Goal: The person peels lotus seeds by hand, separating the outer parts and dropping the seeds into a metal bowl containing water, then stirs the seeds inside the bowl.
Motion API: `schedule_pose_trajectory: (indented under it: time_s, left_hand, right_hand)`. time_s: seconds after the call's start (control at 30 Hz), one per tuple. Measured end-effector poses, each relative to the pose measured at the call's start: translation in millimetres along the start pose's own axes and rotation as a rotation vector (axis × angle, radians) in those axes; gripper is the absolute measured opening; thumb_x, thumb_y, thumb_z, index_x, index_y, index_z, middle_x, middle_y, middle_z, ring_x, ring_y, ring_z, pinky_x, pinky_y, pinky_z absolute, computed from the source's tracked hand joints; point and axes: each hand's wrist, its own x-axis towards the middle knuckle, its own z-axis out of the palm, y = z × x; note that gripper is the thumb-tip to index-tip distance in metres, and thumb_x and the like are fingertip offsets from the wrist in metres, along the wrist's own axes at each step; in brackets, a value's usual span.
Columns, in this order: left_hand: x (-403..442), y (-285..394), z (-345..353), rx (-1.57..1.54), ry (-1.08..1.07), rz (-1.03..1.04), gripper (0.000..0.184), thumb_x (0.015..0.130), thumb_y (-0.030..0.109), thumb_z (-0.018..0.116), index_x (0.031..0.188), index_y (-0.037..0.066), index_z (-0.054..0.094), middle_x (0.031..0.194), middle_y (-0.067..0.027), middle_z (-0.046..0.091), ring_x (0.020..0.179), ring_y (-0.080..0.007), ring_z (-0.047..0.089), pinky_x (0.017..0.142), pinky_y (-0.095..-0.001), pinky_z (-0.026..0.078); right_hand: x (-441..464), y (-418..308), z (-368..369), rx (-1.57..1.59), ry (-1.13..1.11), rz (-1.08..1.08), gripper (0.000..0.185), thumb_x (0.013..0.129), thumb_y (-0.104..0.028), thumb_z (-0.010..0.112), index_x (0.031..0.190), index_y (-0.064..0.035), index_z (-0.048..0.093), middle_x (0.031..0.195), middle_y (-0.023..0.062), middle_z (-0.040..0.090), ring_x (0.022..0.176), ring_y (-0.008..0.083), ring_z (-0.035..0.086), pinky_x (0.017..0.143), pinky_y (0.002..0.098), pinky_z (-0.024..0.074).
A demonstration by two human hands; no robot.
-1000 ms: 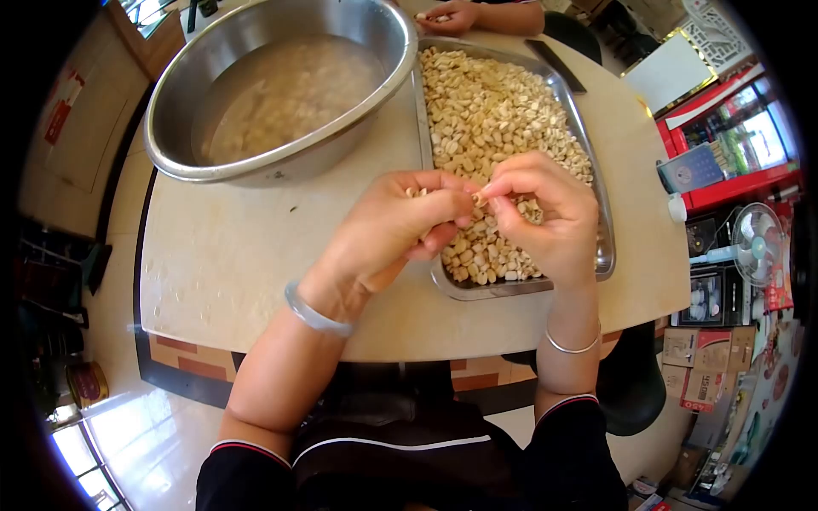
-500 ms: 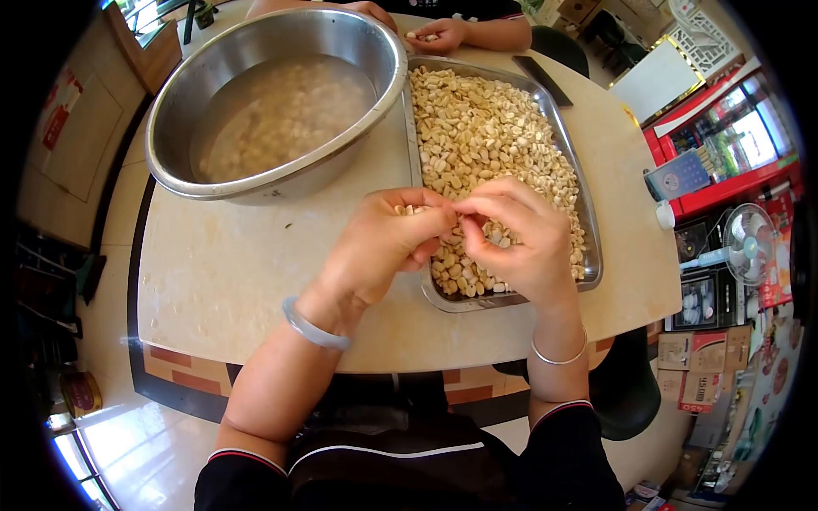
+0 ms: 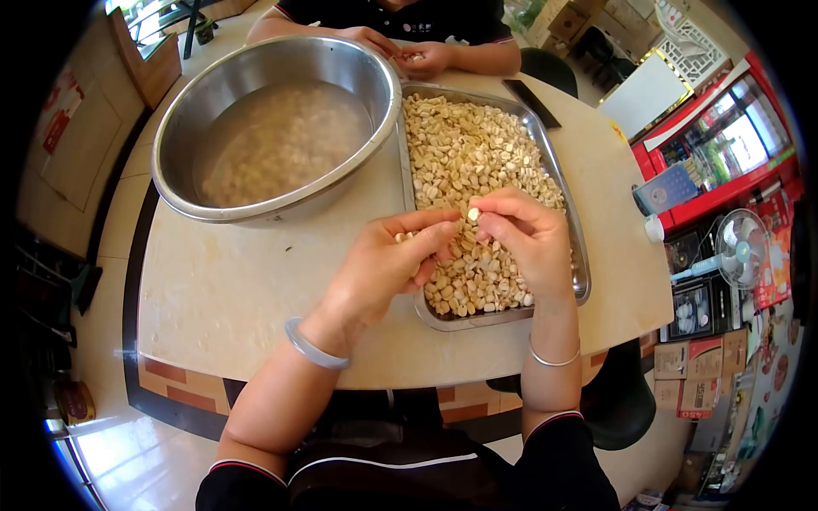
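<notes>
My left hand [image 3: 375, 266] is closed around several pale lotus seeds [image 3: 404, 237], with its thumb and forefinger pressed together at the tips. Between the thumb and forefinger of my right hand [image 3: 527, 234] is a single cream-coloured lotus seed [image 3: 474, 214]. A small gap separates the two sets of fingertips. Both hands are held over the near part of a metal tray [image 3: 583, 277], which is heaped with many split and whole lotus seeds [image 3: 477, 140]. What lies deeper in my left palm is hidden by the fingers.
A large steel basin [image 3: 362, 162] of cloudy water with seeds under the surface stands left of the tray. Across the table [image 3: 221, 298], another person's hands [image 3: 417, 58] hold seeds. A dark flat object [image 3: 532, 103] lies beyond the tray's right edge.
My right hand has drawn slightly away from my left, and the pinched seed now shows. The view has tilted up, showing more of the person opposite.
</notes>
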Motion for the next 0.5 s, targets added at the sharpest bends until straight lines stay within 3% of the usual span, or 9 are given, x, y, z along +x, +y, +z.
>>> schedule_pose_trajectory:
  time_s: [0.1, 0.2, 0.3, 0.47, 0.5]
  left_hand:
    - [2.5, -2.4, -2.2, -0.017, -0.001, -0.019, 0.038, 0.090, 0.015, 0.065, 0.123, -0.002, 0.060, 0.073, 0.0010, 0.057, 0.051, -0.0047, 0.042, 0.044, -0.0194, 0.026]
    - [4.7, -8.2, -2.5, 0.061, 0.052, -0.045, 0.036, 0.091, 0.014, 0.064, 0.124, 0.000, 0.060, 0.071, 0.0014, 0.057, 0.051, -0.0047, 0.042, 0.044, -0.0191, 0.026]
    - [0.6, -15.4, 5.4, 0.102, 0.036, 0.096, 0.031, 0.091, 0.014, 0.064, 0.119, 0.001, 0.063, 0.070, 0.0016, 0.057, 0.051, -0.0042, 0.042, 0.043, -0.0189, 0.026]
    - [-6.3, 0.2, -1.9, -0.252, -0.027, -0.123, 0.029, 0.097, 0.022, 0.051, 0.113, 0.000, 0.061, 0.081, 0.0003, 0.055, 0.050, -0.0049, 0.038, 0.042, -0.0187, 0.023]
    - [-11.4, 8.3, -5.3, -0.323, -0.083, -0.074, 0.028, 0.098, 0.022, 0.051, 0.112, 0.000, 0.060, 0.082, -0.0001, 0.055, 0.050, -0.0049, 0.039, 0.041, -0.0184, 0.023]
  right_hand:
    - [0.2, -3.1, -0.7, -0.452, -0.118, -0.158, 0.021, 0.084, 0.005, 0.063, 0.102, 0.0000, 0.071, 0.085, 0.0041, 0.064, 0.075, 0.0104, 0.061, 0.065, 0.0218, 0.0481]
    - [-1.9, -3.0, 1.6, -0.434, -0.033, -0.159, 0.020, 0.082, 0.006, 0.065, 0.100, -0.0011, 0.072, 0.085, 0.0040, 0.065, 0.074, 0.0094, 0.060, 0.064, 0.0210, 0.0471]
    - [-1.4, -2.9, 3.4, -0.333, 0.166, -0.111, 0.014, 0.085, 0.004, 0.066, 0.098, 0.0015, 0.070, 0.087, 0.0042, 0.064, 0.073, 0.0090, 0.060, 0.064, 0.0203, 0.0483]
    - [6.8, -5.2, 13.9, -0.332, 0.237, -0.157, 0.009, 0.086, 0.004, 0.065, 0.094, 0.0032, 0.068, 0.088, 0.0039, 0.063, 0.076, 0.0089, 0.060, 0.065, 0.0206, 0.0492]
    - [10.6, -11.1, 19.9, -0.322, 0.233, -0.196, 0.009, 0.086, 0.004, 0.066, 0.094, 0.0029, 0.069, 0.087, 0.0041, 0.062, 0.077, 0.0090, 0.060, 0.065, 0.0207, 0.0493]
